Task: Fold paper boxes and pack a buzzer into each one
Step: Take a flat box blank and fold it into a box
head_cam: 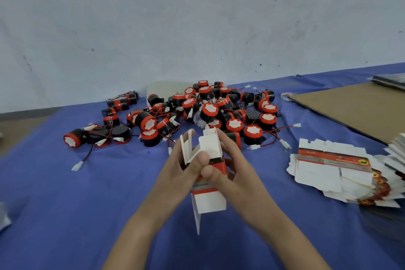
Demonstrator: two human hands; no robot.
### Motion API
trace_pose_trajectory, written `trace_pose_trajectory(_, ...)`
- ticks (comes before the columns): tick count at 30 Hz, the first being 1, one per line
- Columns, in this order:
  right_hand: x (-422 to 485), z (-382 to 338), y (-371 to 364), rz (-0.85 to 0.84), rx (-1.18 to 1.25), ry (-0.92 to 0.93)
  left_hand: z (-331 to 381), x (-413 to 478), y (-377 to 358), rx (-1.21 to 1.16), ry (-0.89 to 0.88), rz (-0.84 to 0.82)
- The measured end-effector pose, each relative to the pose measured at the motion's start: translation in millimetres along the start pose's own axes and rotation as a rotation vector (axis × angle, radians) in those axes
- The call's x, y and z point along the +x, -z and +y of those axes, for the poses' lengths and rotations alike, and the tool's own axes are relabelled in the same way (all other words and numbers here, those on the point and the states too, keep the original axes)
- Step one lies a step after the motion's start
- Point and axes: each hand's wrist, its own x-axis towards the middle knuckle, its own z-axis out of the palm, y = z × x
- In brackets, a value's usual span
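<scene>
A white and red paper box (210,200) is held upright over the blue cloth in the middle of the view. My left hand (179,173) grips its left side, thumb pressing on a top flap. From the right, my right hand (232,166) wraps around the box, thumb on its front. The top flaps stand open and a bottom flap hangs down. Behind the box lies a pile of black and red buzzers (206,109) with red wires and white plugs. Flat unfolded boxes (333,171) are fanned out at the right.
A blue cloth (87,204) covers the table. A brown cardboard sheet (350,107) lies at the back right, with a roll of tape (287,95) by its corner. A grey wall stands right behind the table. A single buzzer (73,138) sits at the pile's left end.
</scene>
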Motion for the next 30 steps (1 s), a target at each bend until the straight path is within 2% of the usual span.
trace_pose_trajectory(4,-1,6,-4,0.069,-0.158,0.089,3,-2,1,-0.018,-0.015,0.039)
trace_pose_trajectory(6,1,7,-4,0.227,-0.328,0.169,1,-1,-1,-0.002,-0.009,0.146)
trace_pose_trajectory(9,5,7,-4,0.58,-0.687,0.231,-4,0,-10,0.011,0.006,0.323)
trace_pose_trajectory(11,6,9,-7,0.741,-0.845,0.244,-5,-3,-23,-0.035,0.021,0.223)
trace_pose_trajectory(12,5,10,-10,0.765,-0.89,0.248,-4,-4,-30,-0.059,0.026,0.142)
trace_pose_trajectory(14,3,14,-19,0.689,-0.959,0.262,-4,-4,-37,-0.105,0.012,0.069)
trace_pose_trajectory(17,0,17,-30,0.423,-0.987,0.338,-2,2,-26,-0.172,-0.033,0.206)
trace_pose_trajectory(20,-4,15,-31,0.229,-0.728,0.316,-4,4,-5,-0.154,-0.041,0.334)
trace_pose_trajectory(23,-2,13,-29,0.247,-0.452,0.296,-7,3,7,-0.103,-0.002,0.309)
trace_pose_trajectory(26,8,5,-21,0.335,-0.348,0.228,-10,1,13,-0.063,0.016,0.222)
trace_pose_trajectory(28,11,2,-14,0.286,-0.292,0.151,-13,1,14,-0.119,0.004,0.137)
trace_pose_trajectory(30,11,2,-12,0.152,-0.163,0.113,-15,1,11,-0.173,0.005,0.03)
